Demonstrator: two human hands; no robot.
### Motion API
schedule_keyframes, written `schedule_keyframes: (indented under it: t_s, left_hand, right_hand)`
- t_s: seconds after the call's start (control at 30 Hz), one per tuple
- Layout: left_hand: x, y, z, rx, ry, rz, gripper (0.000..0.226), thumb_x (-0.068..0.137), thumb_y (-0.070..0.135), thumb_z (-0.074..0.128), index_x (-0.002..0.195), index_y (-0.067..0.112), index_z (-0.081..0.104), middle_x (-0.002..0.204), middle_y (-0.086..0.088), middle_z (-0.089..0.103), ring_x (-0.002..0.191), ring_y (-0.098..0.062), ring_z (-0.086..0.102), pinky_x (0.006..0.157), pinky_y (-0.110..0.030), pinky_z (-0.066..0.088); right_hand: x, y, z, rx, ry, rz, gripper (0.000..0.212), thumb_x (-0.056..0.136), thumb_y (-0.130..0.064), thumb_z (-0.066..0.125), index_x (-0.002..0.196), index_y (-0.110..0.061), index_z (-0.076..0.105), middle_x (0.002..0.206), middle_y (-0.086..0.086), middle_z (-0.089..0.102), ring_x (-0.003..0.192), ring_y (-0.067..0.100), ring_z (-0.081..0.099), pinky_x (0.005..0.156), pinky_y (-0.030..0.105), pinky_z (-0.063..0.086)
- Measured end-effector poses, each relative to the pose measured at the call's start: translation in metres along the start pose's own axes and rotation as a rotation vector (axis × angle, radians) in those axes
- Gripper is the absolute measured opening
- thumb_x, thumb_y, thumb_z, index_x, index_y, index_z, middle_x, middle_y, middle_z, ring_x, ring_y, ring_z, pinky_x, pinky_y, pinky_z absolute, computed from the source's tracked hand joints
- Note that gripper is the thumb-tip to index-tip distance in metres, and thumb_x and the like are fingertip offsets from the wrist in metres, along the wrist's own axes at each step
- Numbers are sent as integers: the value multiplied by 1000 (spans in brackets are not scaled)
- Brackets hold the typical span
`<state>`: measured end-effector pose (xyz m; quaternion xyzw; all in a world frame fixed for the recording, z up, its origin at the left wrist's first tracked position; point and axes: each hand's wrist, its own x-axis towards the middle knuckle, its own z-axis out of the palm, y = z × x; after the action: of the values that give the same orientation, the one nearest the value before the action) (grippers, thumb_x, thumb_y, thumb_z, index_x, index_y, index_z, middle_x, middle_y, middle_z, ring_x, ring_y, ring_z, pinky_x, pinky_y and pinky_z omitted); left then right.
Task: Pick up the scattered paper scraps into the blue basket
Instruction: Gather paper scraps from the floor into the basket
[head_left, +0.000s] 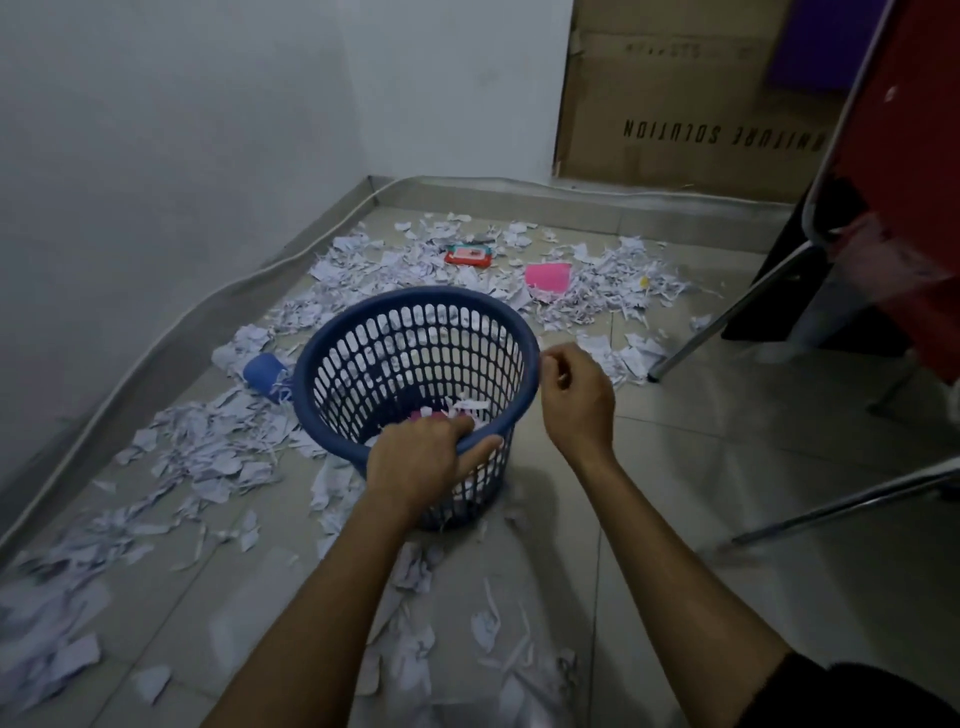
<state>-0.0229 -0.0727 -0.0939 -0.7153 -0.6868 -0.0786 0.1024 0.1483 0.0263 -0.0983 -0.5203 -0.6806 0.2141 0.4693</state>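
So the blue basket (415, 364) sits on the tiled floor (701, 493) about mid-scene, tipped a bit toward the person, with only a small pile of white bits and something pink in the bottom. The left hand (421, 457) is clamped over the near rim, thumb outside and fingers curled inside. The right hand (576, 400) is just beside the right side of the rim, fingers loosely curled; can't tell whether it's pinching a scrap or empty.

The paper scraps (208, 457) are everywhere: a thick drift to the left of the basket, another heap at the far side around a pink card (548, 275) and a red packet (467, 255), plus more strips near the person's arms. A blue cup (265, 374) lies on its side at the basket's left.

Handling guess: the scraps look feather-light, floppy and thin, so pinching single pieces would be slow. Raking them into a heap and scooping with cupped hands seems smarter. The basket looks like light, stiff plastic, and the rim is the obvious handhold. Small bits might slip through the slotted walls.
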Motion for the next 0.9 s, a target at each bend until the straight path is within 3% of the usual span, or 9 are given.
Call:
schedule_keyframes:
  t_s: [0.07,0.23,0.4,0.53,0.67,0.8,0.9]
  left_hand:
    - [2,-1,3,6,15,8,51,93,72,25,80,29,48,60,6,46,51,-16,44,48,-27,35]
    - [10,-15,12,-6,34,-21,64,90,76,14,81,29,56,59,6,54,48,-13,52,48,-29,49]
    - [18,-34,18,-18,82,-71,66,89,77,13,75,27,53,56,4,53,47,-16,52,50,-32,52]
    - [22,-41,24,-1,76,-42,65,90,78,14,78,29,55,55,5,51,46,-15,51,50,-30,51]
    - [23,-42,25,5,96,-36,64,91,78,16,77,29,55,53,6,48,46,-16,51,49,-29,48]
    - [23,-41,24,10,90,-34,65,91,78,15,76,28,54,53,7,46,46,-15,49,47,-26,41]
    - [22,-42,25,19,92,-32,61,93,75,20,77,28,54,53,6,47,45,-14,48,47,-25,38]
  right_hand:
    - [-24,33,-1,-16,4,122,15,98,-25,52,87,-21,61,81,-1,62,71,19,57,62,35,47]
    - [-88,108,18,-53,-360,327,5,94,-26,62,94,-24,67,87,-1,68,77,18,63,66,26,49]
    - [-119,145,43,-101,-537,473,31,91,-35,69,117,-19,67,105,8,65,95,24,63,75,25,46]
    - [-129,157,69,-179,-609,462,50,93,-40,67,137,-19,56,129,11,54,114,27,57,84,23,38]
    - [-147,149,94,-232,-583,421,61,87,-54,68,136,-21,53,129,7,49,116,27,52,90,31,44]
    - [-157,145,117,-363,-538,355,59,82,-62,68,126,-24,57,122,5,50,112,26,49,81,34,47]
    - [-159,146,125,-491,-538,265,47,86,-57,65,118,-24,58,115,4,51,106,25,49,70,32,41]
